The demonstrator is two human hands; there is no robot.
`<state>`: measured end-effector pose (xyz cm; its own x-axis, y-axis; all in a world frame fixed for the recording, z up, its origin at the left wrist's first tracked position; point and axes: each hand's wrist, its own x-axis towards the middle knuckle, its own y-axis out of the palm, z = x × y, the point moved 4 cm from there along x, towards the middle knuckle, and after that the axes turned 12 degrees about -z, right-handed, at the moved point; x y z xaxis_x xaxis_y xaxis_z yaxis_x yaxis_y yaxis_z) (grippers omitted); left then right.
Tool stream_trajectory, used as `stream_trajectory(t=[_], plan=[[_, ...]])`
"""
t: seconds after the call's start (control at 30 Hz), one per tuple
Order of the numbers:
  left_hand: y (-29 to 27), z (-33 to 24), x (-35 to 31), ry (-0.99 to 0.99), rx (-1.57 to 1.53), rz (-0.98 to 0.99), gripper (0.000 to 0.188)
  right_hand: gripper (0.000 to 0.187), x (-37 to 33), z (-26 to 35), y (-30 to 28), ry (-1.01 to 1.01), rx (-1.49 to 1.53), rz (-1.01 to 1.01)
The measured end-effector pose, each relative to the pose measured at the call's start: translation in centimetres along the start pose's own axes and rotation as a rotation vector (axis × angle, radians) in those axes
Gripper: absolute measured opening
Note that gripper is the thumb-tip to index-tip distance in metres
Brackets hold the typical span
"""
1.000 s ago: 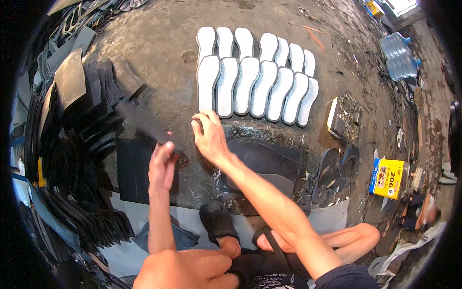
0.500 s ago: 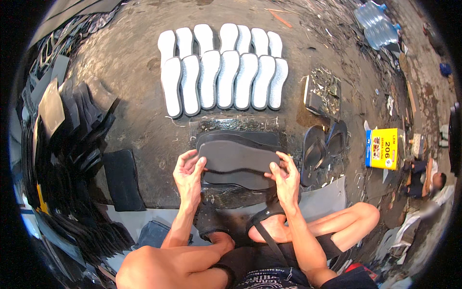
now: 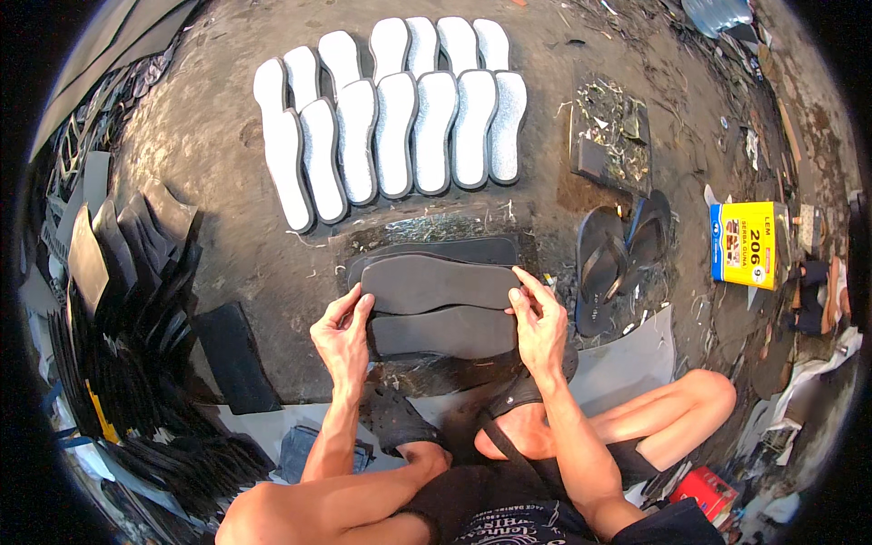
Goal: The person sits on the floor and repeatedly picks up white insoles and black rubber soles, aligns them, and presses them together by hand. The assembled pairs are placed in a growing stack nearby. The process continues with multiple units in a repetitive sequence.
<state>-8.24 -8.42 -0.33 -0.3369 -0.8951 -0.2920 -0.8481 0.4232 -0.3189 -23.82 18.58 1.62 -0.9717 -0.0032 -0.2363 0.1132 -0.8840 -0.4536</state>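
A dark grey shoe sole (image 3: 438,283) lies crosswise between my hands. My left hand (image 3: 343,334) pinches its left end, and my right hand (image 3: 540,327) has thumb and fingers closed on its right end. Just nearer to me is a second dark sole (image 3: 445,332), lying flat in line with the first. Under and behind the held sole shows a black sheet (image 3: 495,247) on a dark work board (image 3: 427,223). Whether the held sole touches what lies beneath it, I cannot tell.
Two rows of white-topped soles (image 3: 396,136) lie beyond the board. To the right are black flip-flops (image 3: 599,263), a littered block (image 3: 604,145) and a yellow box (image 3: 747,245). Stacked dark sheets (image 3: 100,363) stand at left, beside a loose black piece (image 3: 238,357).
The held sole has shifted away from the nearer sole, which now shows more fully. Both hands keep their grip. The whole view has turned slightly.
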Motion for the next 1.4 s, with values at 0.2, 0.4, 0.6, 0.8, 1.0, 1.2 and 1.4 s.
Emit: stream_trajectory(t=[0.2,0.4,0.6,0.8,1.0,1.2,1.4], plan=[[0.2,0.4,0.3,0.004,0.024,0.015,0.036,0.034,0.3,-0.8,0.1,-0.021,0.006,-0.025],[-0.2,-0.2,0.8,-0.008,0.041,0.024,0.032,0.035,0.9,-1.0,0.4,-0.032,-0.006,0.012],[0.2,-0.4,1.1,-0.032,0.035,0.060,0.032,0.034,1.0,-1.4,0.4,-0.039,0.007,-0.021],[0.2,-0.7,1.4,0.006,0.104,0.074,0.032,0.028,0.1,0.9,0.4,-0.095,-0.131,-0.086],[0.1,-0.6,1.9,0.103,0.200,0.103,0.030,0.028,0.3,0.8,0.3,-0.173,-0.207,-0.114],[1.2,-4.6,3.8,0.066,0.515,0.328,0.025,0.034,1.2,0.8,-0.1,-0.104,-0.336,-0.065],[2.0,-3.7,5.4,0.268,0.667,0.402,0.019,0.034,1.1,-0.8,0.1,-0.087,-0.272,-0.038]])
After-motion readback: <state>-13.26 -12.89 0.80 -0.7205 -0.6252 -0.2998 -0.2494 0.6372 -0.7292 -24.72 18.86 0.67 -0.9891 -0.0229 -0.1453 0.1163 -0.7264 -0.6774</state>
